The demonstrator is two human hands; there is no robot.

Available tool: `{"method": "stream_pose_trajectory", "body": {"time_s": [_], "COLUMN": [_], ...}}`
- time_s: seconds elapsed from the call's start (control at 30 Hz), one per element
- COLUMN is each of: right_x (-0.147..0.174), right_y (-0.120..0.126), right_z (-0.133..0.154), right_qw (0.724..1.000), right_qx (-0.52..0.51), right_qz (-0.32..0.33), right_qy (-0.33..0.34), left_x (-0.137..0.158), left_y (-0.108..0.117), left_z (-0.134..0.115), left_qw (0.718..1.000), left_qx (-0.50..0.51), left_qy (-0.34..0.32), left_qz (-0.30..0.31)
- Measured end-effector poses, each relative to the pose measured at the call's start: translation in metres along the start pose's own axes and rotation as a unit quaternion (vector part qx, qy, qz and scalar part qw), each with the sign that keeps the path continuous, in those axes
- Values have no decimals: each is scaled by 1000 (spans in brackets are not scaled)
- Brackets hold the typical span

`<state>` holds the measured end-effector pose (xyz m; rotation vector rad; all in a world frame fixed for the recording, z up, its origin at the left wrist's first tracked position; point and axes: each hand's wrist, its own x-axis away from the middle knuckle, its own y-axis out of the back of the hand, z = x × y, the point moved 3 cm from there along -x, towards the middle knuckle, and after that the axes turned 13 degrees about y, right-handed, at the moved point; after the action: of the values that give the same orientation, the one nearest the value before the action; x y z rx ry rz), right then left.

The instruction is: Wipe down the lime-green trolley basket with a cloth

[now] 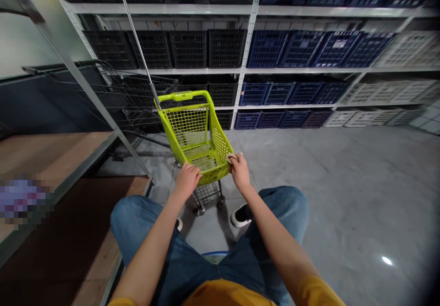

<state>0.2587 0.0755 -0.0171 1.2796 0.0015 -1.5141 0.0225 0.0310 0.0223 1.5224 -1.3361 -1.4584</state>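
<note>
A small lime-green shopping cart [178, 147] stands upright on the floor between my knees, its basket holding nothing that I can see. My left hand [187, 180] is closed over the near left part of the basket's rim. At the near right corner my right hand [239, 172] is closed on a small pale ring-shaped thing [231, 157], held against the rim; its exact kind is unclear. A thin metal pole [139, 47] rises from the cart's far left corner, beside the green handle [182, 96].
Shelving [244, 63] with black, blue and white crates stretches across the back. A larger wire cart [134, 90] stands behind on the left. Close by on my left is a metal-framed rack with brown boards [68, 152]. Grey floor [337, 196] extends to the right.
</note>
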Motion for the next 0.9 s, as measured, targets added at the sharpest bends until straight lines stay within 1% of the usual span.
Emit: {"method": "stream_pose_trajectory", "body": {"time_s": [0.03,0.1,0.17,0.2,0.27,0.3,0.33,0.37,0.43,0.5,0.53,0.57,0.6,0.63,0.67,0.77,0.83,0.9], "right_x": [2,9,19,22,25,23,19,14,3,-6,-9,-12,-14,-15,-16,-9,-2,2], "right_y": [-7,-26,-43,-48,-45,-38,-28,-17,7,23,26,26,22,17,11,-2,1,10], "right_z": [10,38,64,71,70,62,50,36,7,-14,-20,-22,-23,-21,-17,-5,-4,-10], "right_qw": [1000,1000,998,996,992,992,994,997,997,979,967,957,954,957,966,995,999,997], "right_qx": [12,20,5,-5,-22,-30,-38,-45,-57,-75,-88,-102,-116,-123,-122,-50,19,60], "right_qz": [-1,13,45,63,90,91,80,52,-45,-161,-208,-237,-244,-233,-205,-87,-29,12], "right_qy": [-1,11,42,58,81,81,70,46,-26,-96,-120,-132,-132,-120,-97,-7,25,43], "left_x": [0,0,2,3,6,7,8,8,8,7,7,7,7,7,7,8,9,9], "left_y": [-2,-6,-7,-7,-5,-4,-4,-4,-6,-8,-9,-10,-11,-11,-10,-9,-9,-8], "left_z": [-1,-3,-3,-1,2,4,6,7,7,5,3,1,-2,-4,-6,-10,-12,-13], "left_qw": [1000,1000,1000,999,999,999,999,999,999,998,998,998,998,998,998,998,998,998], "left_qx": [1,0,0,4,19,28,36,41,48,50,50,48,45,41,37,34,37,38], "left_qy": [5,15,19,17,10,6,3,1,5,12,14,16,17,17,16,10,8,9], "left_qz": [-5,-14,-24,-28,-32,-32,-30,-28,-26,-29,-32,-36,-39,-41,-42,-45,-44,-44]}}
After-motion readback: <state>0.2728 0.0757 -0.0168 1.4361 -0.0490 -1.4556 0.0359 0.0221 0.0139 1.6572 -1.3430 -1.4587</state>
